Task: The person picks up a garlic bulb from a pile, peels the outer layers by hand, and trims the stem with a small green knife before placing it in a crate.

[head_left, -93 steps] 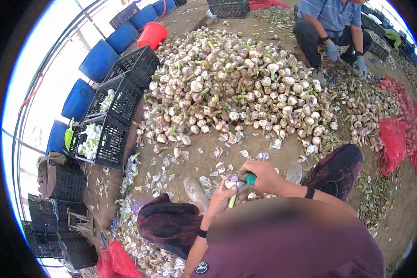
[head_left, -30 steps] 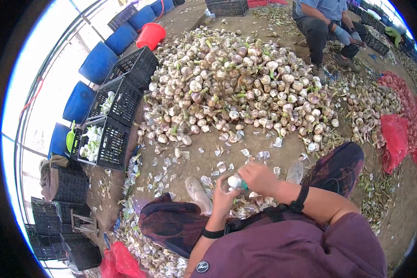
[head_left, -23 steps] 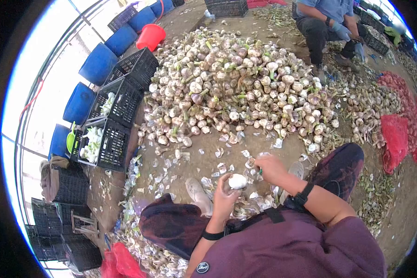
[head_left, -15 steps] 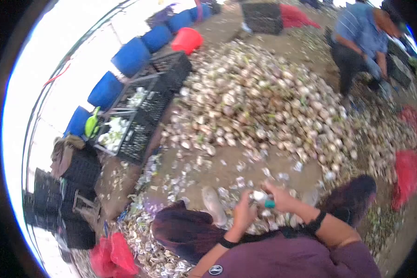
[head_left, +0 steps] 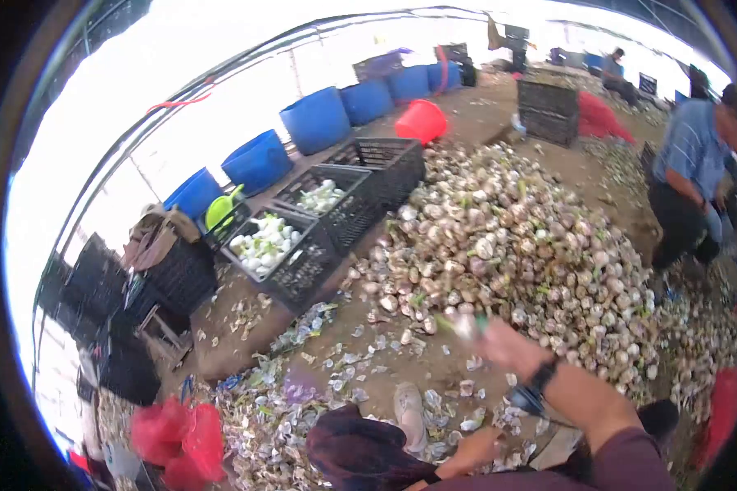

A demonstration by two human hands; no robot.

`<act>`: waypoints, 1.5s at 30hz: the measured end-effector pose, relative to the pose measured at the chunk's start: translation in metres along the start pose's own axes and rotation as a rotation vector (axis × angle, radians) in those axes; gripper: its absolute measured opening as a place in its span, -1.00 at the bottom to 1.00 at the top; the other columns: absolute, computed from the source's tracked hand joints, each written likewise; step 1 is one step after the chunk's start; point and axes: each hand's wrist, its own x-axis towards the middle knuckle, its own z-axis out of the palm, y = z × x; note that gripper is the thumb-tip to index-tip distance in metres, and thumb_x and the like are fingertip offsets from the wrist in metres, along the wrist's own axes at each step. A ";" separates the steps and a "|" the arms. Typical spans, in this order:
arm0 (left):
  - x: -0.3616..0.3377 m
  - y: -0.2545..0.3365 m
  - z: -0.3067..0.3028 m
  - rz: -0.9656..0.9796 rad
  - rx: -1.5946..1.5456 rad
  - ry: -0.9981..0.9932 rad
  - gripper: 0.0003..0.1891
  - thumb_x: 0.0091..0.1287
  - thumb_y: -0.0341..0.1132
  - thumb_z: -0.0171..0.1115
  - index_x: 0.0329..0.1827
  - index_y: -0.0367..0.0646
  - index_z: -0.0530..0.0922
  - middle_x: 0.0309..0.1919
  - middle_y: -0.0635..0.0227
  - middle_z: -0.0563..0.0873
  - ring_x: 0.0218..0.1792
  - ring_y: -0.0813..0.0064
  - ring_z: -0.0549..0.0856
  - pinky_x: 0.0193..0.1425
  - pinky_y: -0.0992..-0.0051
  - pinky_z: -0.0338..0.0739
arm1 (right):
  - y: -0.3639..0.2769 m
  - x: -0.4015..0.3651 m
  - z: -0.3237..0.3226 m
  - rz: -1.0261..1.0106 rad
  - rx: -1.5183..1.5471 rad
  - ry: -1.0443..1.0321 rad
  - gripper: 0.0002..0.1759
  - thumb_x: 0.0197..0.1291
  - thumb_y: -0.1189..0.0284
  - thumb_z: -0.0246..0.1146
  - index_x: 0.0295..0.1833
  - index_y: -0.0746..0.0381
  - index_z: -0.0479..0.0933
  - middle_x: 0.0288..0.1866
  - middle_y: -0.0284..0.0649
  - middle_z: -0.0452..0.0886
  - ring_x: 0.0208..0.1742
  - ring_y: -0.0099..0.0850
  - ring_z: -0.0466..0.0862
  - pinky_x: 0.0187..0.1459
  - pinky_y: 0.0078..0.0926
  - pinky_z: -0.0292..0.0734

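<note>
My right hand point(head_left: 504, 342), blurred by motion, reaches out over the near edge of the garlic heap point(head_left: 508, 237). Its fingers are closed on a whitish garlic bulb point(head_left: 465, 327), with a small green piece point(head_left: 481, 322) showing at the fingertips. My left hand point(head_left: 473, 450) stays low near my lap, above the peel-strewn ground. Its fingers are curled, and whatever they may hold is hidden. Peeled white garlic bulbs point(head_left: 266, 245) fill a black crate point(head_left: 299, 274) to the left of the heap.
A second crate point(head_left: 360, 209) with white bulbs stands behind the first. Blue tubs point(head_left: 315, 121) and a red bucket point(head_left: 422, 123) line the left side. Red net bags point(head_left: 180, 442) lie lower left. A person point(head_left: 692, 164) bends over at right. Garlic skins point(head_left: 262, 434) litter the ground.
My hands were together at a white bulb in front of my lap. Now they are apart, the right stretched forward towards the heap, the left lower. The view has tilted up and turned left.
</note>
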 end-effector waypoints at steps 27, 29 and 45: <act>0.057 0.043 0.011 -0.262 -0.282 -0.229 -0.67 0.21 -0.31 0.17 0.03 -0.18 0.48 -0.09 0.11 0.64 -0.02 0.18 0.61 0.03 0.36 0.46 | 0.328 -0.148 -0.065 1.121 -0.293 0.916 -0.71 -0.11 0.41 0.21 -0.20 0.27 0.59 -0.29 0.03 0.61 -0.27 -0.06 0.62 -0.26 -0.18 0.49; 0.062 0.038 0.017 -0.289 -0.319 -0.220 -0.67 0.21 -0.32 0.17 0.04 -0.18 0.47 -0.09 0.11 0.64 -0.02 0.19 0.61 0.03 0.37 0.46 | 0.365 -0.140 -0.068 1.131 -0.232 0.892 -0.69 -0.06 0.43 0.19 -0.13 0.26 0.56 -0.25 0.04 0.61 -0.26 -0.07 0.62 -0.25 -0.21 0.49; 0.064 0.035 -0.007 -0.413 -1.252 0.310 -0.49 0.31 -0.45 0.04 0.31 -0.35 0.17 0.08 0.21 0.45 -0.04 0.51 0.51 0.02 0.53 0.42 | 0.125 -0.144 0.036 -0.070 0.104 0.409 -0.63 0.01 0.34 0.33 -0.11 0.23 0.38 -0.22 -0.16 0.52 -0.24 -0.32 0.53 -0.22 -0.42 0.43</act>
